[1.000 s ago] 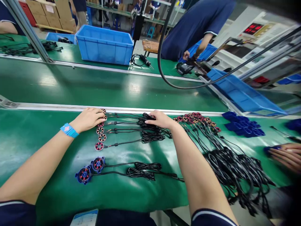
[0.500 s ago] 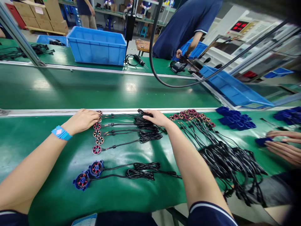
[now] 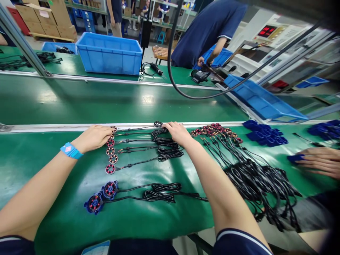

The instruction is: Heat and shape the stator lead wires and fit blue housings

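Note:
My left hand [image 3: 98, 136], with a blue band at the wrist, has its fingers closed at the top of a column of round coil parts [image 3: 110, 151]. Their black leads run right to coiled cable bundles [image 3: 170, 152]. My right hand [image 3: 175, 131] reaches over the upper bundles, its fingertips by the topmost coil of cable [image 3: 158, 124]; what lies under the fingers is hidden. Nearer to me, two coil parts sit in blue housings [image 3: 95, 203], their cables [image 3: 159, 196] stretching right.
A heap of coil parts [image 3: 217, 131] with tangled black cables [image 3: 255, 180] lies right of my arm. Beyond are blue housings [image 3: 265, 134] and another person's hand [image 3: 318, 161]. A white rail [image 3: 53, 126] edges the green table; a black cable loop hangs above.
The topmost cable now lies apart, a little above the other bundles. My right hand has shifted slightly up, and my left hand slightly right.

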Demonstrator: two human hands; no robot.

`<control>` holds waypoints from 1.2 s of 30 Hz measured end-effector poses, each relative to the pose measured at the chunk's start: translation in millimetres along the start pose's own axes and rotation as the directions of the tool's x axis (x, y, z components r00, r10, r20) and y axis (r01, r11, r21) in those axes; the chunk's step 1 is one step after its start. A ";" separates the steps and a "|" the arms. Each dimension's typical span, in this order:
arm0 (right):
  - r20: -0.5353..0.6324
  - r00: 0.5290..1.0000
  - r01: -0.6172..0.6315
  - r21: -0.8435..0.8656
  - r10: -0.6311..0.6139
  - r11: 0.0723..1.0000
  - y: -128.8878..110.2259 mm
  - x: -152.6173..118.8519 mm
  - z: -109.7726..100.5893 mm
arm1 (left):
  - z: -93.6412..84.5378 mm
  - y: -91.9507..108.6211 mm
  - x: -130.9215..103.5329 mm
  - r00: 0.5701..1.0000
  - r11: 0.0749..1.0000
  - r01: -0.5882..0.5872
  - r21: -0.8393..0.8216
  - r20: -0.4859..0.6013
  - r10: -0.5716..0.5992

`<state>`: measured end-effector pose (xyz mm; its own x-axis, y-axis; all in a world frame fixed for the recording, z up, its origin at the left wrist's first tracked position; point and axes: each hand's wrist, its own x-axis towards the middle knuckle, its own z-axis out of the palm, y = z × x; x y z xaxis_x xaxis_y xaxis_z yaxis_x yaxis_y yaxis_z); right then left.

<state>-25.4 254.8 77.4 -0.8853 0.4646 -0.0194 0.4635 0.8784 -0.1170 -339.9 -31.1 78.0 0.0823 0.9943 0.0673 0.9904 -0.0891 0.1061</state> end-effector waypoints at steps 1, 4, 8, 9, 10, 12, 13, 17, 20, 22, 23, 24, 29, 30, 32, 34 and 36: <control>0.015 1.000 0.017 0.016 -0.018 1.000 4.4 -2.6 0.5 | 0.7 -0.2 -0.5 1.000 1.000 0.003 -0.009 -0.003 -0.003; 0.057 0.997 0.046 0.087 -0.051 0.995 12.7 -14.9 -4.4 | 3.6 -1.3 -1.3 1.000 0.999 0.025 -0.041 -0.012 -0.026; -0.101 0.995 0.039 0.261 -0.013 0.964 -11.2 -55.7 -20.0 | -1.3 8.7 -7.7 0.995 0.994 0.079 -0.079 -0.052 -0.083; -0.130 0.991 0.065 0.330 -0.023 0.942 -23.6 -71.8 -23.2 | -6.0 15.2 -12.6 0.993 0.992 0.084 -0.099 -0.072 -0.091; -0.119 0.991 0.104 0.388 -0.062 0.916 -37.2 -89.8 -25.5 | -12.0 23.3 -19.4 0.992 0.988 0.079 -0.132 -0.089 -0.091; 0.021 0.981 0.167 0.431 -0.194 0.887 -64.8 -128.4 -25.8 | -26.3 43.2 -39.0 0.993 0.974 0.044 -0.223 -0.099 -0.067; 0.079 0.971 0.173 0.416 -0.225 0.893 -77.7 -147.3 -23.4 | -33.2 54.3 -51.3 0.996 0.963 0.022 -0.268 -0.080 -0.045; 0.129 0.981 0.093 0.323 -0.142 0.942 -121.1 -203.5 1.0 | -42.3 96.1 -108.8 0.990 0.944 -0.081 -0.320 0.082 0.113; 0.060 0.997 0.022 0.319 -0.043 0.948 -140.7 -217.1 24.2 | -20.9 113.2 -142.0 0.982 0.960 -0.139 -0.242 0.094 0.166; -0.005 1.000 -0.013 0.339 0.015 0.941 -141.9 -217.6 34.2 | -0.1 116.6 -150.2 0.989 0.975 -0.132 -0.177 0.038 0.141; -0.025 0.999 -0.021 0.355 0.032 0.935 -139.3 -217.8 36.4 | 9.2 117.7 -150.0 0.990 0.977 -0.142 -0.157 0.006 0.144; -0.037 0.998 -0.027 0.372 0.044 0.928 -135.5 -218.9 36.8 | 16.5 119.5 -147.5 0.988 0.977 -0.157 -0.143 -0.023 0.155; -0.047 0.991 -0.101 0.390 0.129 0.915 -104.9 -239.3 27.6 | 28.1 146.6 -113.0 0.972 0.966 -0.232 -0.113 -0.060 0.226; -0.059 0.986 -0.126 0.374 0.159 0.919 -96.8 -244.3 26.4 | 28.6 153.4 -103.0 0.974 0.967 -0.224 -0.117 -0.063 0.218; -0.091 0.972 -0.178 0.326 0.218 0.928 -82.5 -254.1 24.3 | 29.6 164.9 -83.4 0.978 0.969 -0.206 -0.138 -0.048 0.202; -0.123 0.957 -0.224 0.270 0.264 0.936 -77.0 -262.3 20.3 | 28.8 171.2 -69.3 0.979 0.960 -0.203 -0.191 -0.039 0.200; -0.151 0.948 -0.236 0.253 0.280 0.938 -84.8 -265.6 14.5 | 25.9 170.4 -64.8 0.982 0.941 -0.187 -0.281 -0.094 0.167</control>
<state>169.9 55.3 78.1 -0.7042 0.7030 0.0988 0.6347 0.6858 -0.3562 -173.6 -109.2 66.1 0.2356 0.9557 0.1765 0.8857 -0.2859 0.3658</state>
